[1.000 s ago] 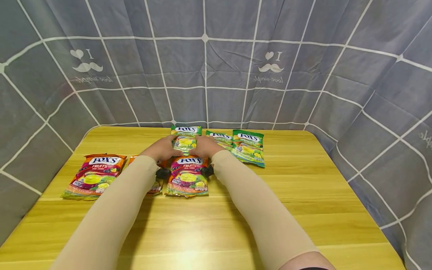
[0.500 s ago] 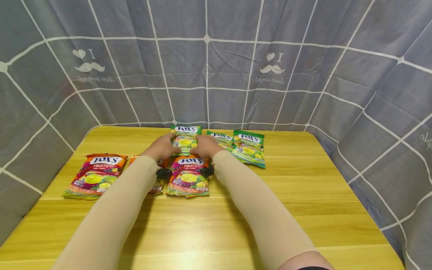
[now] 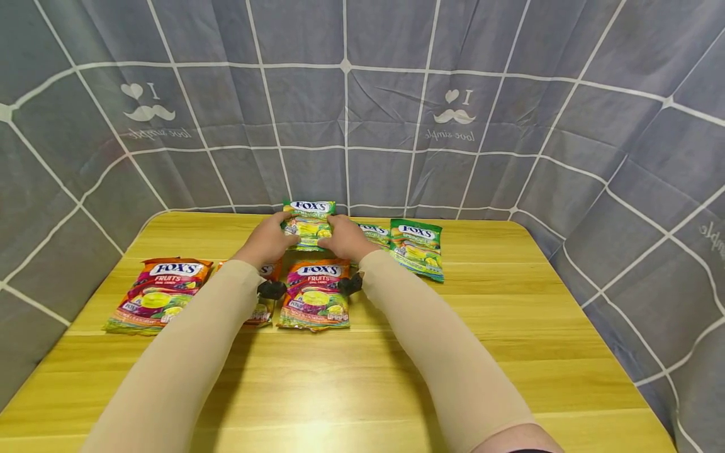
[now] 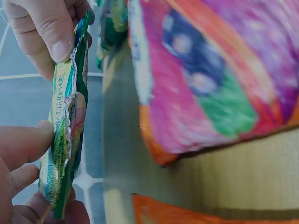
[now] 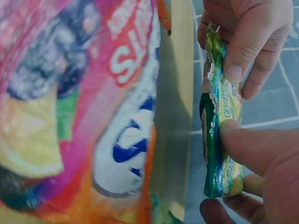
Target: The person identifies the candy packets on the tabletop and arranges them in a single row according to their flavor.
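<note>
A green Fox's candy bag is raised off the table at its far edge, face toward the head camera. My left hand grips its left side and my right hand its right, thumbs on the printed front. Seen edge-on in the left wrist view, the candy bag is thin, with fingers behind it and thumbs in front. In the right wrist view the same candy bag is pinched from both ends. Just below my hands lies a purple-red Fox's Fruits bag.
Two more green candy bags, one partly behind my right hand and one fully visible, lie to the right. Another Fruits bag lies at left; one more is mostly under my left arm. A grey grid curtain surrounds the wooden table.
Both hands have lifted the green candy bag from the table and moved it slightly away, opening a gap above the Fruits bag. The other bags stay where they were.
</note>
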The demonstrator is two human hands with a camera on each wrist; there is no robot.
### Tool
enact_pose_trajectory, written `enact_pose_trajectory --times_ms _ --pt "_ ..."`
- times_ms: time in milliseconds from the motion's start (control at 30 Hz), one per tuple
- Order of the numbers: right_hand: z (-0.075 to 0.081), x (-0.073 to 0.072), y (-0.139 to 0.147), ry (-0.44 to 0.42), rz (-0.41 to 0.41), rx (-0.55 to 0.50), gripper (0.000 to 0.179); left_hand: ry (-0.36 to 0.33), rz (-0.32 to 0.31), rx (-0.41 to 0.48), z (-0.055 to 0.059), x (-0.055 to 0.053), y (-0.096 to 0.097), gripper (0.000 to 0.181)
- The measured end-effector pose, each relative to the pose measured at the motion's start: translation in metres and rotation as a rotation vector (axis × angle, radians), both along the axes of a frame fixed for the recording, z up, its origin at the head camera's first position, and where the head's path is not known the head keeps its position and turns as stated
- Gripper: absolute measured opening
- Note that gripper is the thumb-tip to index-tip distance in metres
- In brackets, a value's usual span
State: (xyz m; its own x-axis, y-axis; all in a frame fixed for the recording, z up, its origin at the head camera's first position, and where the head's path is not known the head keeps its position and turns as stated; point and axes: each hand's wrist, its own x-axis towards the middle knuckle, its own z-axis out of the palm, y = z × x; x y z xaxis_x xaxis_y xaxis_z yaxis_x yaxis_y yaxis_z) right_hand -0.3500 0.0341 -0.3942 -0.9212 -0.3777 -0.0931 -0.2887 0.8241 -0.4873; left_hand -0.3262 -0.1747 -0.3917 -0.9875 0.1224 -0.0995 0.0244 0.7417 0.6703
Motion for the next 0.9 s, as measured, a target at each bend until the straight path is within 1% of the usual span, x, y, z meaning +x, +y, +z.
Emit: enact_pose_trajectory --times_ms 100,167,267,367,500,567,633,733,900 --pt "0.008 0.003 0.006 -0.015 -0.004 -0.089 0.078 0.034 -0.002 0.053 0.008 0.004 0.001 0.076" --pt "0.014 0.007 0.011 -0.024 -0.004 -0.132 0.079 0.037 -0.006 0.096 0.015 0.009 0.003 0.077" --pt "0.025 0.014 0.022 -0.012 -0.004 -0.17 0.079 0.023 -0.015 0.162 0.024 0.016 0.006 0.083" --pt "0.036 0.025 0.037 0.02 -0.013 -0.199 0.077 -0.004 -0.027 0.221 0.03 0.022 0.013 0.092" --pt "0.047 0.043 0.063 0.029 -0.028 -0.276 0.072 -0.031 -0.075 0.257 0.035 0.033 0.029 0.102" --pt "0.051 0.052 0.077 0.008 -0.036 -0.314 0.072 -0.044 -0.108 0.282 0.036 0.04 0.038 0.104" --pt "0.053 0.061 0.09 -0.018 -0.051 -0.335 0.072 -0.05 -0.142 0.292 0.037 0.049 0.048 0.104" --pt "0.053 0.073 0.109 -0.054 -0.073 -0.342 0.075 -0.049 -0.181 0.295 0.037 0.06 0.063 0.104" --pt "0.046 0.091 0.135 -0.076 -0.069 -0.321 0.079 -0.044 -0.235 0.241 0.034 0.078 0.085 0.101"
